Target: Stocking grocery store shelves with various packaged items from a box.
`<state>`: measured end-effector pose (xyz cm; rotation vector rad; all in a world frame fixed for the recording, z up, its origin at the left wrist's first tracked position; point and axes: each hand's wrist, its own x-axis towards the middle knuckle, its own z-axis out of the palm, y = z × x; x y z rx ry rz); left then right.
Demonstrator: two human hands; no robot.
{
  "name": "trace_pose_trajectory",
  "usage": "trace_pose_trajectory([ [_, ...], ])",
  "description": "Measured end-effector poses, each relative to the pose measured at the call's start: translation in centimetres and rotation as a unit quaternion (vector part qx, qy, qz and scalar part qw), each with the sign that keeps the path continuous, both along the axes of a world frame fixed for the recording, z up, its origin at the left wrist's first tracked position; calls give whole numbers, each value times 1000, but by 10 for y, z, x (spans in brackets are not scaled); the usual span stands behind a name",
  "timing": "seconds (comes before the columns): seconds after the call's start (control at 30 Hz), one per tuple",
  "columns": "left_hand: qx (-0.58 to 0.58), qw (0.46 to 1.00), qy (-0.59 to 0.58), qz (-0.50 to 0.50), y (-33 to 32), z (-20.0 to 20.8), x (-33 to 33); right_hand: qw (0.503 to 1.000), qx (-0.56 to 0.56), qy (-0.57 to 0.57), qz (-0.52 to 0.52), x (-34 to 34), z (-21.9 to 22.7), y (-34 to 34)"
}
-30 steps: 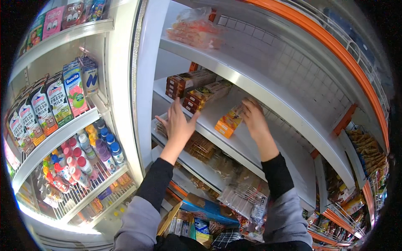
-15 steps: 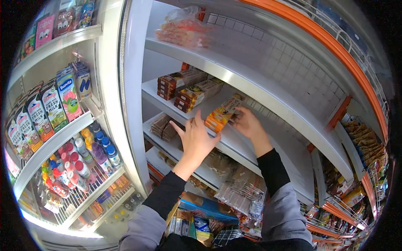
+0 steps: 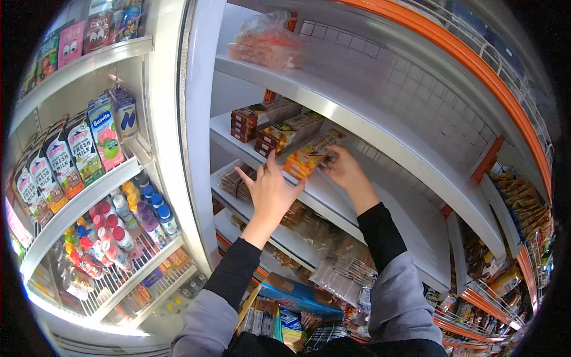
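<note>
A short stack of orange and yellow boxes (image 3: 313, 156) lies on the white shelf, long side running back. My right hand (image 3: 347, 174) has its fingers curled against the right side of this stack. My left hand (image 3: 269, 191) is in front of the shelf edge, fingers spread, its thumb at the front lower corner of the orange boxes. Just left of them is a stack of brown and yellow boxes (image 3: 288, 132), and further left a stack of dark red-brown boxes (image 3: 262, 118).
A glass-front fridge with milk cartons (image 3: 77, 149) and bottles (image 3: 128, 214) stands at the left. Overhead runs another white shelf (image 3: 380, 122) with a bag of pinkish snacks (image 3: 267, 44). Below are brown packets (image 3: 342, 279) and an open blue carton (image 3: 297, 293). Hanging snacks (image 3: 517, 202) are at right.
The orange boxes have shifted left, closer to the brown and yellow stack, and line up more with it. Both hands have moved slightly left with them. The view has shifted a little.
</note>
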<state>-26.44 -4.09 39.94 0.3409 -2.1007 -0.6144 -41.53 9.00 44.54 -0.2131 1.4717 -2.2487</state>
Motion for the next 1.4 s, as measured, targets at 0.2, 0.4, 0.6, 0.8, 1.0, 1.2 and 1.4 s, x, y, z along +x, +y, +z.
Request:
trace_pose_trajectory([
  [0.2, 20, 1000, 15, -16, -1, -5, 1, 999, 24, 9, -19, 7, 0, -3],
  [0.4, 24, 999, -42, -10, 7, -1, -10, 996, 1, 75, -48, 50, -6, 40],
  [0.6, 60, 998, -32, -13, -1, -14, -6, 985, -9, 171, 23, 239, -66, 93],
  [0.8, 54, 991, 35, -120, 38, -88, 44, 884, 457, 77, -56, 413, -320, 226],
  [1.0, 240, 898, -196, -314, 96, -248, 212, 835, 534, 133, 1, 475, -330, 251],
  [1.2, 43, 712, -628, -311, 131, -319, 311, 843, 506, 139, 116, 429, -369, 227],
  [1.4, 412, 791, -407, -198, 90, -391, 309, 818, 511, 120, 236, 418, -415, 164],
])
